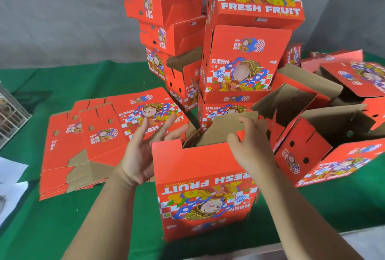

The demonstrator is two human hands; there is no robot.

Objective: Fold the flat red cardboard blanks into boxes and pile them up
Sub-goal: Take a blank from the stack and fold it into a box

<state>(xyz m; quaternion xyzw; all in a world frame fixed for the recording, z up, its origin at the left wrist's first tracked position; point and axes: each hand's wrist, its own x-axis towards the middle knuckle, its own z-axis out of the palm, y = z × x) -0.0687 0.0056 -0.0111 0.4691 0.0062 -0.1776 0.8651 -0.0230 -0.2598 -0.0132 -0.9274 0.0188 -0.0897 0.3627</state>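
A: Status, left to right, referenced to the upright box.
B: Far left of it: wire crate at the edge of the green cloth. Closer in, the stack of flat blanks, printed side up.
A: Left hand?
B: Left hand is just beside the box's left top corner, fingers spread and straight, gripping nothing. Can't tell if the palm touches the box wall.
A: The box itself?
B: Standing on the cloth, print upside down toward the camera, top open, brown flap up at the back.
A: Right hand?
B: Right hand is at the top right edge, fingers curled over it, pinching the flap.
A: Beyond?
B: Behind it, tall pile of folded boxes. To its right, open boxes lying on their sides.
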